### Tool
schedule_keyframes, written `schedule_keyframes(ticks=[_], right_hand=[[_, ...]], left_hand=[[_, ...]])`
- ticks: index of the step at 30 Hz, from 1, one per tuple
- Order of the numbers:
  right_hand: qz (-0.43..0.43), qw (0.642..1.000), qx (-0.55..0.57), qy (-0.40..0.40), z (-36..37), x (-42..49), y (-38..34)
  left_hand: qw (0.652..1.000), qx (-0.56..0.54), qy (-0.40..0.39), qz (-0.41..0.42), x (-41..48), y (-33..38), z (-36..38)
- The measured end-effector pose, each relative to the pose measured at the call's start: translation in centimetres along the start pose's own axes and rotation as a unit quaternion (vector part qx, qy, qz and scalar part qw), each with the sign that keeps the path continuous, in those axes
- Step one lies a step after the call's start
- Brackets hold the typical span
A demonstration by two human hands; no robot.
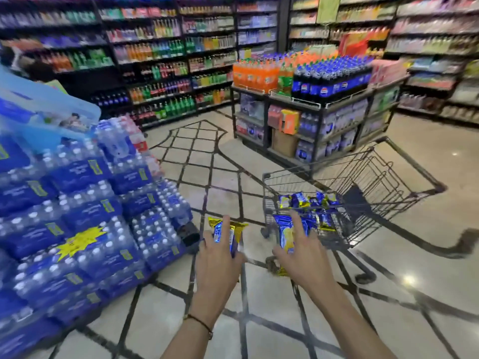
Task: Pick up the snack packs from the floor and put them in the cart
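Cart (388, 177): wire, open-topped; heaped snack packs (305, 200) inside. Left of cart: open tiled floor (220, 182), edged by water cases (90, 216). At cart's near edge: left grip (220, 260) grasping first pack (226, 235), right grip (303, 257) grasping second pack (285, 234); glossy blue, gold ends.

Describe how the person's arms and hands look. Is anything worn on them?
No sleeves show: both arms are bare down to the bottom edge of the picture. The left hand and the right hand wear no gloves. A thin dark cord bracelet circles the left wrist; the right wrist bears nothing. The picture is too blurred to tell whether there are rings.
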State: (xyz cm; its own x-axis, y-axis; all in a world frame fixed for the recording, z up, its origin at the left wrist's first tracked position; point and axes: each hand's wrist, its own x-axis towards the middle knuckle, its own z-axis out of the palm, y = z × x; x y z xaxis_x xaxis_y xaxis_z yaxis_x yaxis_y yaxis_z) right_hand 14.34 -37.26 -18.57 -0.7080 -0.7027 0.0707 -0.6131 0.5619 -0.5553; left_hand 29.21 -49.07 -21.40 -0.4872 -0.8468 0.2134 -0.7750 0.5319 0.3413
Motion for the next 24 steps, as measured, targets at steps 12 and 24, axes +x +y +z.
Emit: schedule_keyframes(ticks=[12, 24], right_hand=[[0.137, 0.988, -0.002, 0.066, -2.2, 18.3, 12.3], [0.195, 0.979, -0.018, 0.064, -4.2, 39.3, 19.7]], left_hand=[[0.985, -0.005, -0.065, 0.16, 19.0, 17.2, 13.0], [0.975, -0.023, -0.107, 0.194, 39.5, 26.5, 22.1]])
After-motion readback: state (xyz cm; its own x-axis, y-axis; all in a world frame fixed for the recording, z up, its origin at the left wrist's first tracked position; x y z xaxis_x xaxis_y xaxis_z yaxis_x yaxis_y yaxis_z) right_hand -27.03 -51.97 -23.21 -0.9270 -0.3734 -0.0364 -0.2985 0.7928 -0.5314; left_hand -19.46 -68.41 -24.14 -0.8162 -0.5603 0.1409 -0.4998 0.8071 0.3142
